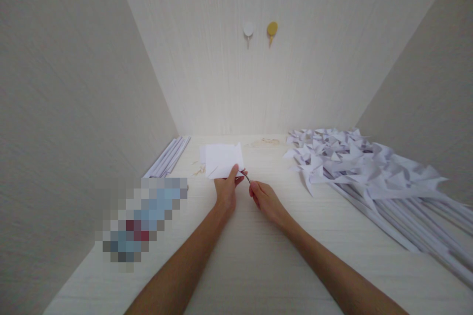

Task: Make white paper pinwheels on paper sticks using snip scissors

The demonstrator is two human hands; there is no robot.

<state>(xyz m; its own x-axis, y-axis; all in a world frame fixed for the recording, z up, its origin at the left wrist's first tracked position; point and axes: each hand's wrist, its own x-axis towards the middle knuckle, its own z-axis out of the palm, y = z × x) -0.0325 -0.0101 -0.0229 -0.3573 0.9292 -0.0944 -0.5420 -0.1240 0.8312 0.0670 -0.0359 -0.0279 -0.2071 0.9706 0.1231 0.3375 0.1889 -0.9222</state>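
Your left hand (226,191) pinches the near edge of a white paper square (222,160), thumb on top, so the sheet is lifted clear of the table (258,256) where you can work on it. Your right hand (266,200) is closed around a thin dark tool (246,176) whose tip meets the paper's lower right corner, just beside your left thumb; it is too small to tell what it is. Holding the sheet that close to the tip probably keeps the paper from flexing.

To your right, well apart from the hands, lies a heap of folded white pinwheels (354,162) with their paper sticks (406,216) fanned toward you. Against the left wall rests a bundle of rolled white sticks (168,157), within reach. A blurred-out object (142,216) sits near your left forearm; nothing on it can be read. Two round hooks (260,30), one white and one yellow, are stuck on the back wall. No brand or writing is legible anywhere.
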